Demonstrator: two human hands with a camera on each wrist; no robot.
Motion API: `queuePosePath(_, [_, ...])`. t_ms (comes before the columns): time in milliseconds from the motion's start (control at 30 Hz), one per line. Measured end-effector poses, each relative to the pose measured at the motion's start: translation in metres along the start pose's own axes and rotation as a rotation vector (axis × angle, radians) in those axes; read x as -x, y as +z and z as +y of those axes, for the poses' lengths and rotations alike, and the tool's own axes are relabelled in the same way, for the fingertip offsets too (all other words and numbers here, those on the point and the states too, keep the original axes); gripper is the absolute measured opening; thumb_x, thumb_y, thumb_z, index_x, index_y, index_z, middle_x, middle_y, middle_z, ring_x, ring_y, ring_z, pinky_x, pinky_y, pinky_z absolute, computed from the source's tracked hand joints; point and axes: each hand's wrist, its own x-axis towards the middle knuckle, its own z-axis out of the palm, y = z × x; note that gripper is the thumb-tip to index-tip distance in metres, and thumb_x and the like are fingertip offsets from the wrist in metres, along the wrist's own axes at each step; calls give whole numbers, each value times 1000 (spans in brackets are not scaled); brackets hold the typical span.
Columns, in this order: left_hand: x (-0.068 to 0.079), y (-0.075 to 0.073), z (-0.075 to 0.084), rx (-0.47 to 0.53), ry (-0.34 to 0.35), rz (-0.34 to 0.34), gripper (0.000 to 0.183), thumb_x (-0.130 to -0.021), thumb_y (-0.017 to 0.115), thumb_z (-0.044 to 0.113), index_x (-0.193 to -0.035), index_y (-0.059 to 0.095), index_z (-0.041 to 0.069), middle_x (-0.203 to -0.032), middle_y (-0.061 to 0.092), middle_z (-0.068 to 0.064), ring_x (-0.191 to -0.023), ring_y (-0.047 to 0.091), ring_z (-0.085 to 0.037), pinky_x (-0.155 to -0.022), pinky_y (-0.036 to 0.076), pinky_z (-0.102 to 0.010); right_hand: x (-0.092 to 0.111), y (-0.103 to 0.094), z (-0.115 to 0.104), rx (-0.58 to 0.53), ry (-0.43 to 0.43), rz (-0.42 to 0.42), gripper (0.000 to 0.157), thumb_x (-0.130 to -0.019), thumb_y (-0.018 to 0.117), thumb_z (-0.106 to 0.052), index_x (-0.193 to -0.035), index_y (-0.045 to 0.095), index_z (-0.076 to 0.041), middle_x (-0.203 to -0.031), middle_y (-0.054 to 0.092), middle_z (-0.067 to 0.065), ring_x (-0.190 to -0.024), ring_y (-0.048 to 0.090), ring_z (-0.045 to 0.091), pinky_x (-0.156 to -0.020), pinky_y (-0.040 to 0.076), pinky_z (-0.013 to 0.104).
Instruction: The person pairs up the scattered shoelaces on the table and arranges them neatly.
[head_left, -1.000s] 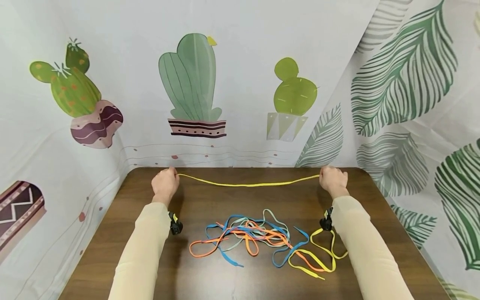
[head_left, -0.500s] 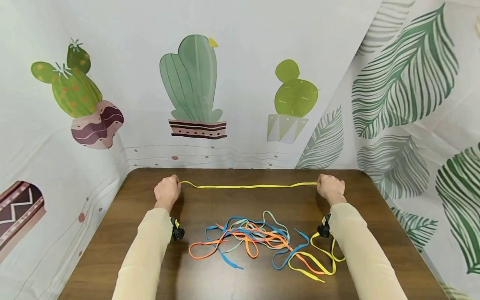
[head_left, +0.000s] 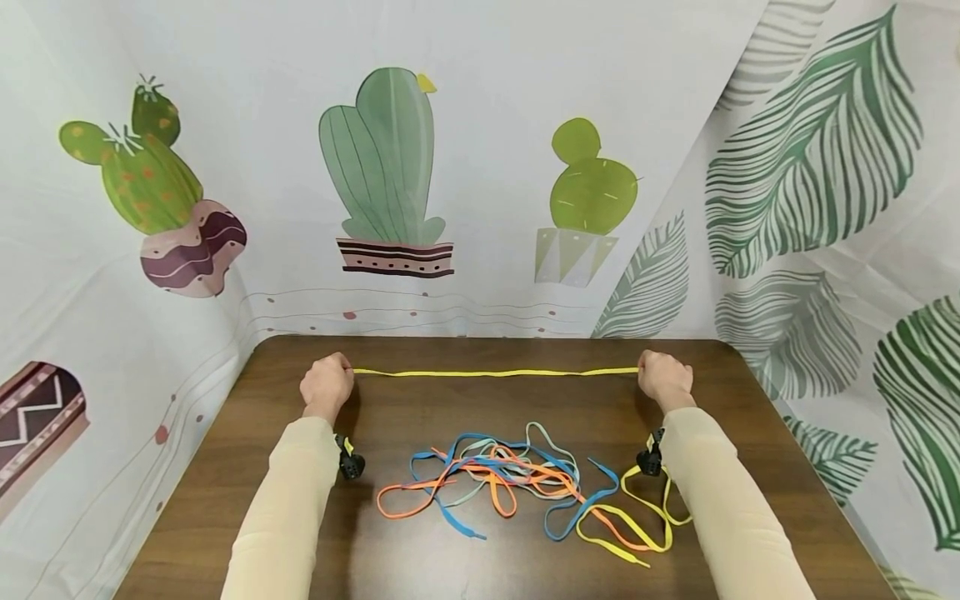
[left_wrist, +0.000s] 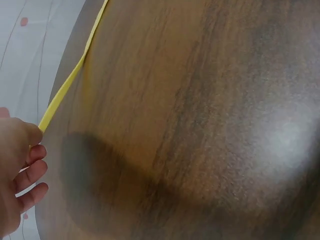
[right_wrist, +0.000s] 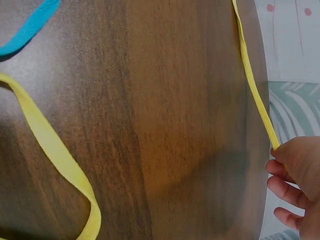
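A yellow shoelace (head_left: 495, 374) runs nearly straight from hand to hand along the far side of the wooden table. My left hand (head_left: 327, 383) pinches its left end between thumb and forefinger; in the left wrist view the other fingers (left_wrist: 32, 175) are loosely curled. At the opposite end, my right hand (head_left: 666, 377) pinches the lace, as the right wrist view shows at the fingertips (right_wrist: 280, 150). Between the forearms, closer to the body, lies a tangle of orange (head_left: 501, 492), blue (head_left: 459, 521) and pale green laces (head_left: 546, 433).
A second yellow lace (head_left: 630, 521) lies looped at the right of the tangle, partly hidden by the right sleeve. The brown table (head_left: 420, 417) ends just beyond the hands, against a cloth backdrop (head_left: 495, 167) printed with cacti and leaves.
Both hands have come down and slightly nearer, bringing the sagging yellow lace low over the table. In the last half second the left hand moved left, and the lace straightened.
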Motion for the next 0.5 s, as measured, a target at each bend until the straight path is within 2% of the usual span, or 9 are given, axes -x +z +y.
queuePosePath(267, [0, -3, 0, 77, -56, -2, 20, -88, 49, 18, -99, 63, 10, -102, 65, -18, -86, 61, -39, -61, 46, -47, 0, -2, 1, -26, 7, -18, 17, -85, 48, -11, -96, 59, -4, -99, 62, 23, -90, 57, 45, -74, 40, 55])
queuePosePath(500, [-1, -2, -2, 88, -89, -20, 22, -88, 48, 18, -102, 63, 10, -106, 64, -17, -89, 61, -38, -63, 46, -47, -3, 1, 6, -37, 8, -28, 18, -88, 45, -13, -97, 58, -5, -103, 60, 24, -94, 55, 47, -74, 40, 55])
